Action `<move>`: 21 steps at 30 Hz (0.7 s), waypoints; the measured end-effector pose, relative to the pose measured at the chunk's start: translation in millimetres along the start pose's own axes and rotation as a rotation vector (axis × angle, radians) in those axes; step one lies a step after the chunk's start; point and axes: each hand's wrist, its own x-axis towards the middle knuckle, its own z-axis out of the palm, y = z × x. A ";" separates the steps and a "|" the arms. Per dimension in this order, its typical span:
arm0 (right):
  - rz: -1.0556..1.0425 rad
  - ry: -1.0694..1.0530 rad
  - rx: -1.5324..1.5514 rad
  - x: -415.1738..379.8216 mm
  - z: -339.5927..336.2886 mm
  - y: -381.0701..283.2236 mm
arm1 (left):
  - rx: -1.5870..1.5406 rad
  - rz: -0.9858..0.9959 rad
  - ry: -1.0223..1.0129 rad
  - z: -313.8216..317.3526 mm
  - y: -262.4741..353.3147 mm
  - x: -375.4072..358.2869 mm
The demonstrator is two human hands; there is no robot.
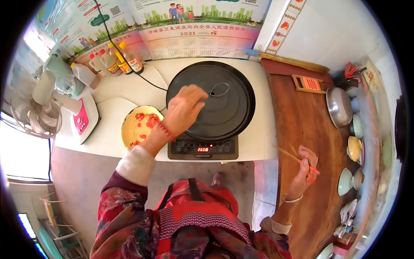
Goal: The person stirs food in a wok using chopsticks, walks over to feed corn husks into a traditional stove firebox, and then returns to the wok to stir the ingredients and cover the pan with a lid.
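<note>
A black lid (pixel 233 110) covers the pan on the induction cooker (pixel 181 151), whose display is lit red. A thin wire ring handle (pixel 221 90) stands out at the lid's middle. My left hand (pixel 185 110) hovers over the lid's left half, fingers bent and slightly apart, with the fingertips close to the ring; I see nothing in them. Under my left wrist is a yellow enamel bowl (pixel 125 125) with red chopped pieces (pixel 140 125) in it. My right hand (pixel 305 170) grips a pair of wooden chopsticks (pixel 288 154) with red ends, above the brown wooden counter (pixel 297 116).
Several sauce bottles (pixel 113 62) stand by the calendar wall. At left are a pink-and-white appliance (pixel 81 116) and a fan (pixel 41 118). A black cable (pixel 146 80) runs to the cooker. A metal basin (pixel 338 108), bowls (pixel 345 181) and a grater (pixel 308 84) line the right side.
</note>
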 end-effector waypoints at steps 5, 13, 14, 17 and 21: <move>0.348 0.052 -0.010 9.0 -36.8 46.2 | 0.293 0.099 0.006 66.5 -31.9 59.3; 0.442 0.141 -0.027 11.5 -60.4 87.3 | 0.623 0.274 -0.266 97.1 -56.6 98.1; 0.425 0.150 0.002 12.3 -62.0 89.7 | 0.620 0.276 -0.268 94.6 -57.1 100.0; 0.401 0.151 0.022 16.6 -61.9 87.3 | 0.643 0.359 -0.081 71.9 -45.7 105.4; 0.325 0.149 0.143 24.6 -50.5 79.5 | 0.586 0.339 -0.059 40.7 -39.2 90.6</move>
